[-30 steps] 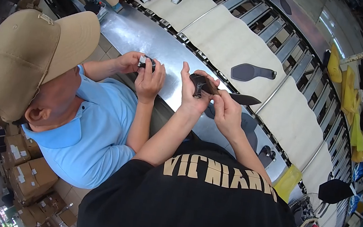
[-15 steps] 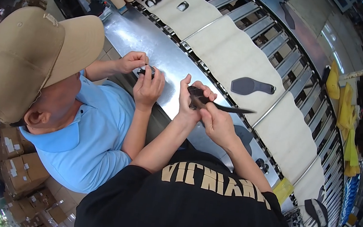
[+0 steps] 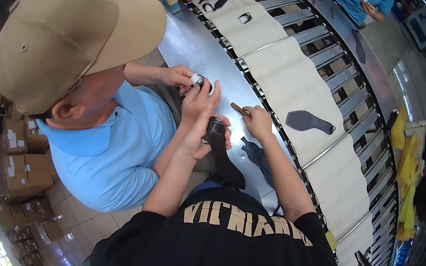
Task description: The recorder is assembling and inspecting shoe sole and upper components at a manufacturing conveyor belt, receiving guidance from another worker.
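My left hand (image 3: pixel 202 138) is closed around the strapped end of a dark sandal (image 3: pixel 225 161), whose sole points down toward my body. Slightly further off, over the metal worktop (image 3: pixel 182 39), my right hand (image 3: pixel 259 123) grips a short brown stick-like tool (image 3: pixel 238 109); its kind does not show. Below that hand, dark flat pieces (image 3: pixel 259 158) rest on the worktop. Close to my left hand, a co-worker's hands (image 3: pixel 197 90) hold a small dark item with a white piece.
Beyond the worktop runs a roller conveyor (image 3: pixel 326 55) covered by a cream cloth (image 3: pixel 285 80), with a dark sole (image 3: pixel 310 121) on it. A co-worker in a tan cap (image 3: pixel 64 30) sits close at left. Cardboard boxes (image 3: pixel 27 175) stand behind. Another person (image 3: pixel 359 2) is across the conveyor.
My hands have moved apart: the left brought the sandal nearer my body, its sole now pointing down, and the right holds the brown tool. The view has shifted.
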A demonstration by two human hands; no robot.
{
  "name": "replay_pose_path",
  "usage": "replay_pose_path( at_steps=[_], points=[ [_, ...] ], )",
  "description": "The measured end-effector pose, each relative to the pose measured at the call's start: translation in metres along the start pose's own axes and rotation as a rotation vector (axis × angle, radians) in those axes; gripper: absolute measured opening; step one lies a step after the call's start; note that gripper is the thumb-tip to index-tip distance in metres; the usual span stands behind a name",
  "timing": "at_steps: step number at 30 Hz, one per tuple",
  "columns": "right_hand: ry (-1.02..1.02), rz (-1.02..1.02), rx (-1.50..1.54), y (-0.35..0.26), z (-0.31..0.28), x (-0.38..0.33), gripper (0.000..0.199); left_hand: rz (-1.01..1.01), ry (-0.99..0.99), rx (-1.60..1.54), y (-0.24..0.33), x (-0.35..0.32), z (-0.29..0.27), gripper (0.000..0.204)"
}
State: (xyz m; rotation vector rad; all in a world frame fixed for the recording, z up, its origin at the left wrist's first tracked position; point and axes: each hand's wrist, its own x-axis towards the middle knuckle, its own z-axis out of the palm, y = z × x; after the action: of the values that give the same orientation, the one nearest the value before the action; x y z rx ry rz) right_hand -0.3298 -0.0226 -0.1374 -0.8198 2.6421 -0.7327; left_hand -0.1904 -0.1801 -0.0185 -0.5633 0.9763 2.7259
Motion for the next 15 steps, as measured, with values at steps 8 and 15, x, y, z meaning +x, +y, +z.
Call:
replay_pose_path(
  at_steps=[8, 15],
  points=[
    [0.214, -0.111, 0.087, 0.011, -0.005, -0.041, 0.032, -0.195, -0.085, -0.006, -0.031, 0.002, 0.001, 0.056],
    [-0.085, 0.187, 1.212, 0.011, -0.085, -0.168, 0.037, -0.240, -0.167, -0.232, -0.041, 0.055, 0.037, 0.060]
  ],
)
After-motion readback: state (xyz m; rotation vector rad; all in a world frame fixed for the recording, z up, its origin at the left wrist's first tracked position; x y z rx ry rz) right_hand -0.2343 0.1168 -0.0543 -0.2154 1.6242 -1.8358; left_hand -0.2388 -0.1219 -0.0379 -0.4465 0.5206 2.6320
